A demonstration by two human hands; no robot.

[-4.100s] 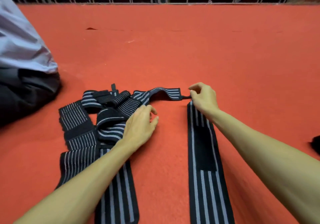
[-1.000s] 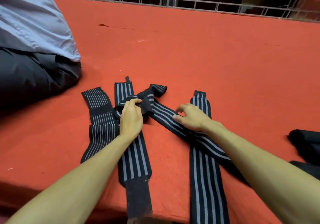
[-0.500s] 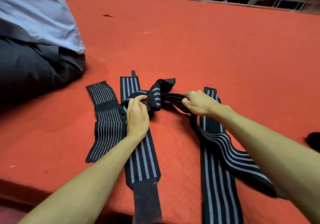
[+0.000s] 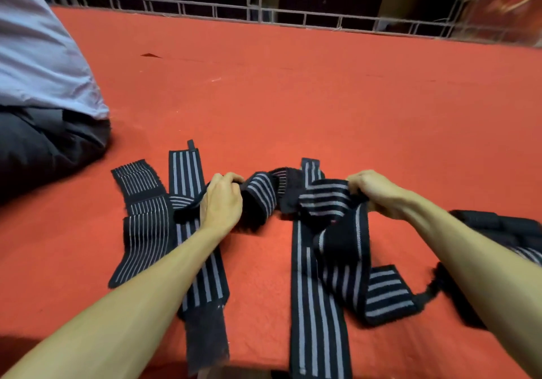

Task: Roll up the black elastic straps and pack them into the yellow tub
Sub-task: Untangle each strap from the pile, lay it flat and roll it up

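Note:
Several black elastic straps with grey stripes lie on a red cloth table (image 4: 293, 91). My left hand (image 4: 221, 202) grips one end of a twisted strap (image 4: 262, 192), held just above the table. My right hand (image 4: 378, 192) grips the same strap further along, and its loose tail (image 4: 381, 293) trails down to the right. A flat strap (image 4: 313, 305) lies under it, running to the near edge. Two more flat straps, a striped one (image 4: 187, 167) and a finely ribbed one (image 4: 143, 217), lie to the left. The yellow tub is out of view.
A seated person in a pale shirt (image 4: 38, 56) and dark trousers (image 4: 44, 144) fills the far left. Dark strap bundles (image 4: 498, 229) sit at the right edge. A metal railing (image 4: 264, 15) borders the table's far side. The near table edge runs along the bottom.
My right hand has moved to the right with the strap, stretching it away from my left hand. The strap's tail has swung out to the right. The view has tilted up slightly.

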